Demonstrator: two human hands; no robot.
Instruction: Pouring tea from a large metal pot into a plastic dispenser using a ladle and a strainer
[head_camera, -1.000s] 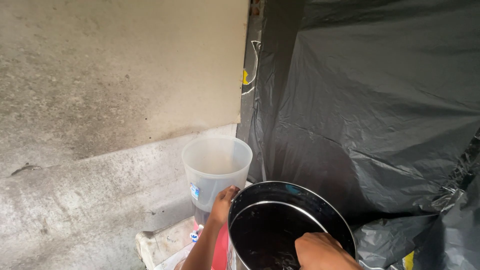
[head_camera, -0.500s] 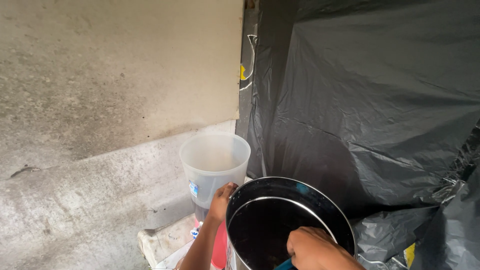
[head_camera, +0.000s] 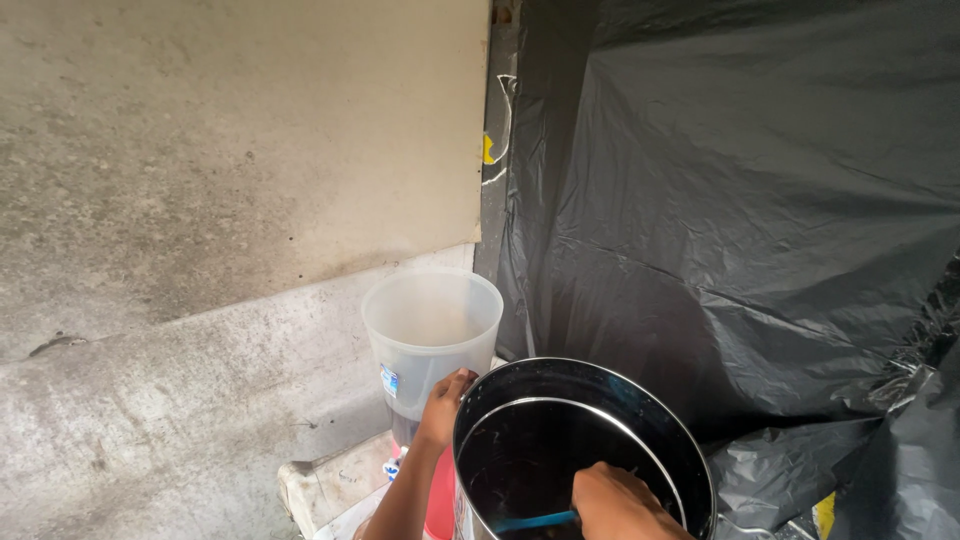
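On the far left we see a stained concrete wall (head_camera: 230, 150) and its sloping ledge (head_camera: 170, 400), which close off that side. Next comes a translucent plastic bucket (head_camera: 432, 330), standing upright against the wall's corner, just behind the metal pot. Our left hand (head_camera: 443, 398) curls over the near-left rim of the black metal pot (head_camera: 585, 455), fingers hooked on the edge, likely to keep the pot steady. Our right hand (head_camera: 612, 500) is down inside the pot's mouth, closed around a blue handle (head_camera: 535, 521) whose working end we cannot make out against the dark interior. To the right, black plastic sheeting (head_camera: 740, 220) hangs close behind the pot's far rim, so free room lies mainly toward us and above the opening.
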